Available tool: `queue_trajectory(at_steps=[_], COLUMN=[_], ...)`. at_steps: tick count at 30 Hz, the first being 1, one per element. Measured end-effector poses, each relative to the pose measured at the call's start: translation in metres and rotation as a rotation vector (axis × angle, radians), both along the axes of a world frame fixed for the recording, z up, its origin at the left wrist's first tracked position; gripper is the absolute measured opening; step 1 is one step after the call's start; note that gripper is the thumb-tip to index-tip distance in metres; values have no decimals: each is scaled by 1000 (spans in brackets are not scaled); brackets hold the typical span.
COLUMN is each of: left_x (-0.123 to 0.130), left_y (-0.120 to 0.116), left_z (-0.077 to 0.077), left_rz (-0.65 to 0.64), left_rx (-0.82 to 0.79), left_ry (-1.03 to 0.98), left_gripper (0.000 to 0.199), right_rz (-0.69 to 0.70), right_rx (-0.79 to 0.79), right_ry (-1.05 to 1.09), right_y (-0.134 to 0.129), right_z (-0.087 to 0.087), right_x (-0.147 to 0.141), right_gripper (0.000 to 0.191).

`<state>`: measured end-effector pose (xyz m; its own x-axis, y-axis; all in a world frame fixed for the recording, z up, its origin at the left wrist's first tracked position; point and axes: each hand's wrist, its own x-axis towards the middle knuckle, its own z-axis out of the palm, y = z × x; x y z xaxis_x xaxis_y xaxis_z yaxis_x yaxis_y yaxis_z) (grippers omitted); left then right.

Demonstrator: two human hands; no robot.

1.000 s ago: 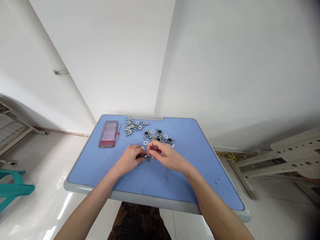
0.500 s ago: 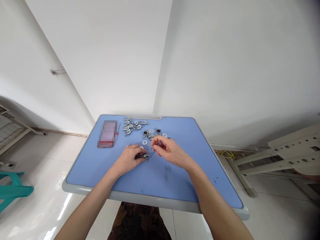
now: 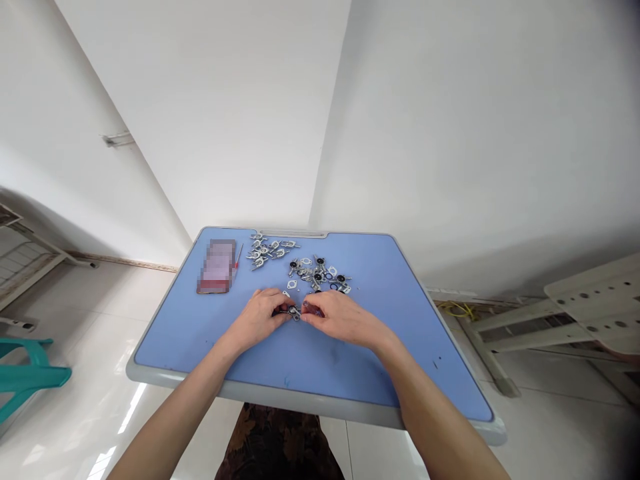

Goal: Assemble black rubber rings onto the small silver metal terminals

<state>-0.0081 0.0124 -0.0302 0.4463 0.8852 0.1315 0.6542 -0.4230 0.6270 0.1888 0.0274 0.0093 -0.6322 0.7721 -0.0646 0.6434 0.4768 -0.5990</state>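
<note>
"Where is the small silver-and-black metal part (image 3: 295, 312)?"

"Low over the blue, grey-edged tabletop (image 3: 225, 340), between the two hands. It sits right at the left hand's grip, its left end between the thumb and fingers and its right end sticking out towards the right hand (image 3: 343, 317)"

"So the left hand (image 3: 260, 313) is clamped on it?"

"Yes, thumb and fingertips are pinched on that end, with the back of the hand turned up"

"And the right hand?"

"Its fingers are curled round a small purplish thing (image 3: 311, 307), mostly hidden in the hand. The fingertips of that grip are just beside the metal part's free end; whether they touch it, I can't tell"

"What lies around them?"

"Beyond the hands, a flat silver plate with a round hole (image 3: 292, 285), then a cluster of metal parts with round black discs (image 3: 320, 267). Further left is a loose pile of silver metal fittings (image 3: 270, 250), and left of that a thin tool with a red handle (image 3: 238, 259), beside a flat rectangular object with a blurred face (image 3: 217, 267)"
</note>
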Motion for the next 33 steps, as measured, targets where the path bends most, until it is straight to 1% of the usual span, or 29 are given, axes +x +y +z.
queue_trajectory(at_steps=[4,7,10,13,18,24,33], left_x=[-1,-1,0,0,1,1,1], left_y=[0,0,-1,-1,0,0,1], left_z=[-1,-1,1,2,1,-1,-1], left_rz=[3,18,20,15,18,36,61], left_rx=[-6,-15,-15,-3,1,-23,-84], left_ry=[-3,2,5,8,14,-17,-76], left_gripper=[16,20,20,15,12,11,9], right_rz=[4,-83,-154,-154,-132,-82,-107], right_rx=[-80,-113,-140,-182,-181,-184,-153], right_ry=[68,190,341,413,463,417,400], right_y=[0,2,4,3,2,3,4], right_z=[6,9,8,5,0,2,-1], right_x=[6,11,10,4,-4,-6,-6], right_gripper=[20,18,18,17,16,15,16])
